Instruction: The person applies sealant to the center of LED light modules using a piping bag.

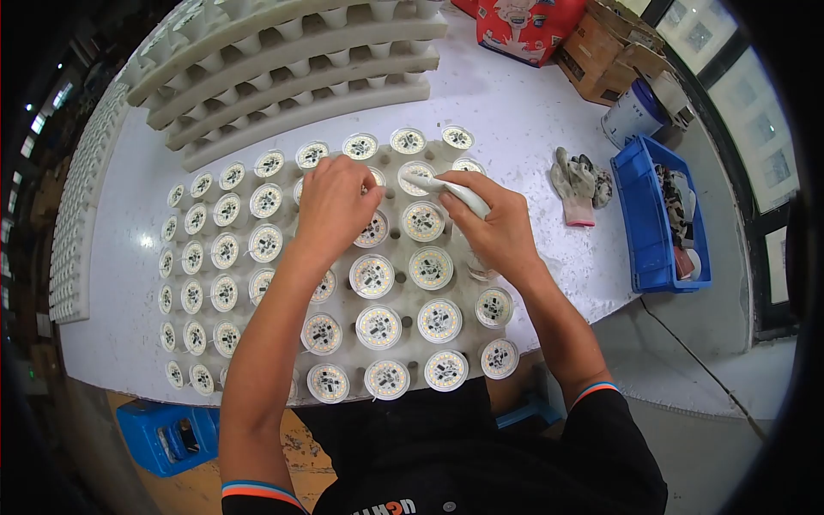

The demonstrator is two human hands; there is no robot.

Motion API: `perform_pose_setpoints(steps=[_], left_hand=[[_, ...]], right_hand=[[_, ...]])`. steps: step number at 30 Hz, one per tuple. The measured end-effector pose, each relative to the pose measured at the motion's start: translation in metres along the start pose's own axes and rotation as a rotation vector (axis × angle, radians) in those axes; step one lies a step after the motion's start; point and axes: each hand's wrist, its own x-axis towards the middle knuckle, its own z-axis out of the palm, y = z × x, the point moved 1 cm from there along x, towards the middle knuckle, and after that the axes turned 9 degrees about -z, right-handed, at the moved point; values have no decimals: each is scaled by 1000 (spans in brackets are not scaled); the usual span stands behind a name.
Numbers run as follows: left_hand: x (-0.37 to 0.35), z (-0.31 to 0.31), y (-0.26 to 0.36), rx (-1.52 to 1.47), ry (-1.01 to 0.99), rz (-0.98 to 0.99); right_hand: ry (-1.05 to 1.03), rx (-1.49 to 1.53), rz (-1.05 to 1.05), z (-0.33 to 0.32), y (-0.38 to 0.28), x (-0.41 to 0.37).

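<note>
Rows of round LED bulb boards in white cups (372, 275) stand in a pale foam tray (403, 296) on the table. My left hand (337, 203) is over the tray's upper middle, fingers curled together above a bulb; I cannot tell what they pinch. In my right hand (491, 216) is a white tapered tool (463, 196), gripped between thumb and fingers. Its thin tip points left, overlapping an LED board (417, 178) in the upper right of the tray.
Stacked foam trays of white cups (296, 86) rise at the back left. Grey work gloves (573, 184) lie right of the bulbs, beside a blue bin (639, 227). Behind are a white tub (633, 112), a cardboard box (611, 51) and a red bag (524, 30). A blue stool (167, 438) is below left.
</note>
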Motion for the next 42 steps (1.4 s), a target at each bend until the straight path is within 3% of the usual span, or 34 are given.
perform_pose_setpoints(steps=[3, 6, 9, 15, 18, 21, 24, 33, 42], left_hand=[[0, -2, 6, 179, 170, -87], [8, 1, 10, 380, 38, -133], [19, -9, 13, 427, -163, -173], [35, -9, -34, 83, -348, 235], [35, -8, -42, 29, -332, 273], [20, -19, -20, 153, -206, 7], [16, -24, -4, 327, -218, -104], [22, -11, -40, 29, -305, 100], [15, -10, -40, 26, -270, 124]], right_hand=[[15, 35, 26, -7, -4, 1], [-14, 40, 121, -15, -14, 3], [9, 32, -4, -17, -15, 4], [-84, -17, 53, -24, -29, 18], [-100, -155, -116, -20, -23, 30], [-149, -214, -213, -13, -14, 41], [-227, -344, -251, -3, 0, 52], [-387, -408, -240, 20, 10, 57], [-447, -523, -195, 37, 11, 56]])
